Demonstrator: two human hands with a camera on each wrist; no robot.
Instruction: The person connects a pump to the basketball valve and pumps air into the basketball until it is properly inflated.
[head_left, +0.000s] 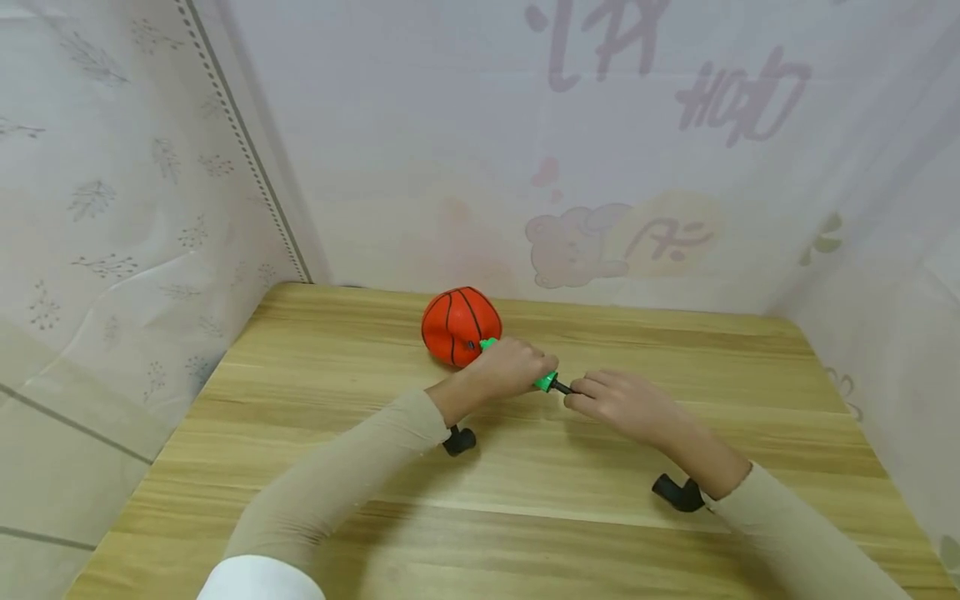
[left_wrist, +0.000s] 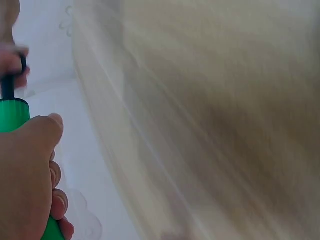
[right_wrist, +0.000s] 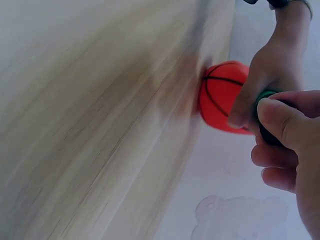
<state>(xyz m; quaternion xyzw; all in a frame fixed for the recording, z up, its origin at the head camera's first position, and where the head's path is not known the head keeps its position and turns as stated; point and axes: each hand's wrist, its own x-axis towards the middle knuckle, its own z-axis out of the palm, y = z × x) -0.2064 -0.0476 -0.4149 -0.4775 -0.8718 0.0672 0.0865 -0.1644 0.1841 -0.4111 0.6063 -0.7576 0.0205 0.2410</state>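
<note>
A red-orange toy basketball (head_left: 450, 321) with black lines stands near the table's back edge, its side dented inward. My left hand (head_left: 512, 368) grips the green barrel of a hand pump (head_left: 546, 382), fingers wrapped round it. The pump's front end is close to the ball's dent; whether it goes into the ball cannot be told. At the other end, my right hand (head_left: 618, 404) holds the black pump handle (left_wrist: 23, 61), thumb and fingers curled on it in the right wrist view. A short length of black rod shows between the barrel and the right hand.
The pale wooden table (head_left: 300, 367) ends at a printed cloth backdrop (head_left: 420, 167) just behind the ball, with more cloth at both sides. A black device (head_left: 459, 442) shows below the left wrist and another black device (head_left: 677, 493) by the right wrist.
</note>
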